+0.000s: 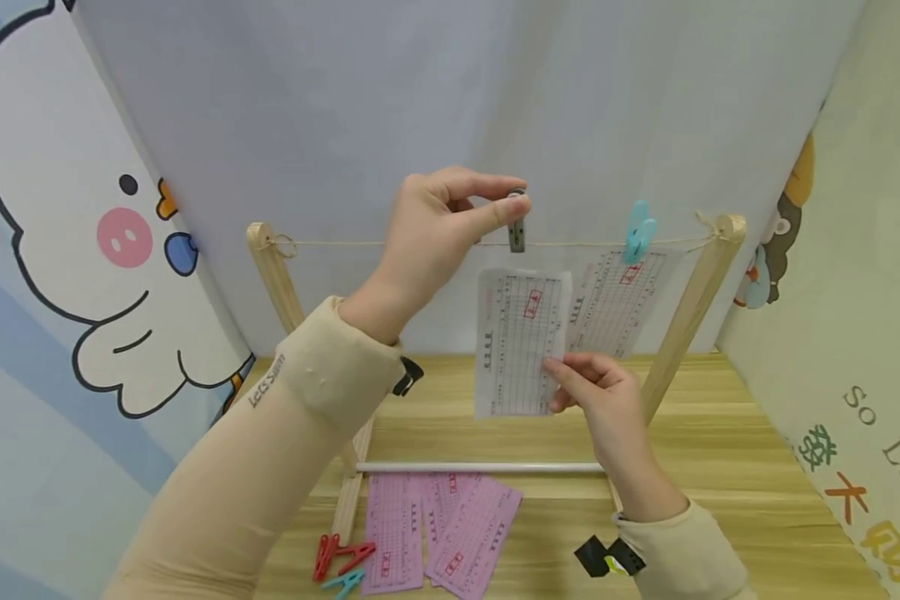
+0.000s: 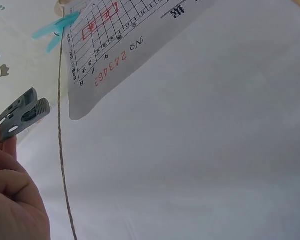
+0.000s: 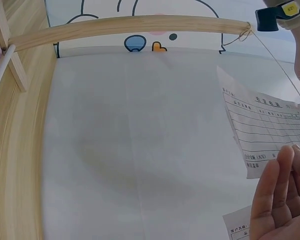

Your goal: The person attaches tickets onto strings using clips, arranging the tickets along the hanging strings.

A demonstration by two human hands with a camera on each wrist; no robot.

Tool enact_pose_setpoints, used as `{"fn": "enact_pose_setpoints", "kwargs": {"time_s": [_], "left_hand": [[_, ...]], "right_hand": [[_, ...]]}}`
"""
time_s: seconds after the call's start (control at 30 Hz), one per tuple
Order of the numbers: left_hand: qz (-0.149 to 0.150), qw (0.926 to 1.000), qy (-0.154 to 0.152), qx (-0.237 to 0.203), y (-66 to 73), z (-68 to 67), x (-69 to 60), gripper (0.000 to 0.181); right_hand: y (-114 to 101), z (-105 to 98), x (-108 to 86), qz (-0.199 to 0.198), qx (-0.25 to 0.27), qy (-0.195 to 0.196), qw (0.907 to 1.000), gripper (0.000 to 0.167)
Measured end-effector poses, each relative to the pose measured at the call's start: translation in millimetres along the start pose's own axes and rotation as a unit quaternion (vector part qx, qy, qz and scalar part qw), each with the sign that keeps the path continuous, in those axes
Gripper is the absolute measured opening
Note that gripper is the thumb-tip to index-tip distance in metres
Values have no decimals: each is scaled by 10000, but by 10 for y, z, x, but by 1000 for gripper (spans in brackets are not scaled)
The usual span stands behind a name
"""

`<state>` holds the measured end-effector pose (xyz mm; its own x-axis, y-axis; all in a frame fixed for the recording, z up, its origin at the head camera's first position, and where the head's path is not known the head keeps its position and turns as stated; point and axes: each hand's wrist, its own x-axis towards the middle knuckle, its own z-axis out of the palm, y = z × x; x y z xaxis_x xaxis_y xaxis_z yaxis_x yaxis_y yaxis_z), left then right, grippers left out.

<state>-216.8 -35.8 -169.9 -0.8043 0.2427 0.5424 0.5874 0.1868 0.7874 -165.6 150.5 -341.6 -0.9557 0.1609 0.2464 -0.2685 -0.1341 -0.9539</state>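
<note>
My left hand pinches a grey clothespin between thumb and fingers, at the level of the string. In the left wrist view the clothespin is beside the string, its ridged end pointing away from the fingers. My right hand holds a white printed receipt slip by its lower right edge, just below the string. Behind it to the right, a second white slip hangs from the string under a light blue clothespin. In the right wrist view the held slip looks slightly curved.
Two wooden posts carry the string, and a white rod joins the frame lower down. Several pink slips lie fanned on the wooden table. Red clothespins and a blue clothespin lie left of them.
</note>
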Motion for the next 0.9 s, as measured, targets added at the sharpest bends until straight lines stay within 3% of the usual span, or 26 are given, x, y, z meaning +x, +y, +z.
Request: {"fn": "enact_pose_setpoints", "kwargs": {"time_s": [0.63,0.9], "left_hand": [[-367,9989,-255,-116,14,82,102,21],[-592,9976,-341,-88,-13,141,109,22]], "right_hand": [[-72,-13,103,-81,38,94,9999,6],[-62,4,108,49,124,213,9997,20]]}}
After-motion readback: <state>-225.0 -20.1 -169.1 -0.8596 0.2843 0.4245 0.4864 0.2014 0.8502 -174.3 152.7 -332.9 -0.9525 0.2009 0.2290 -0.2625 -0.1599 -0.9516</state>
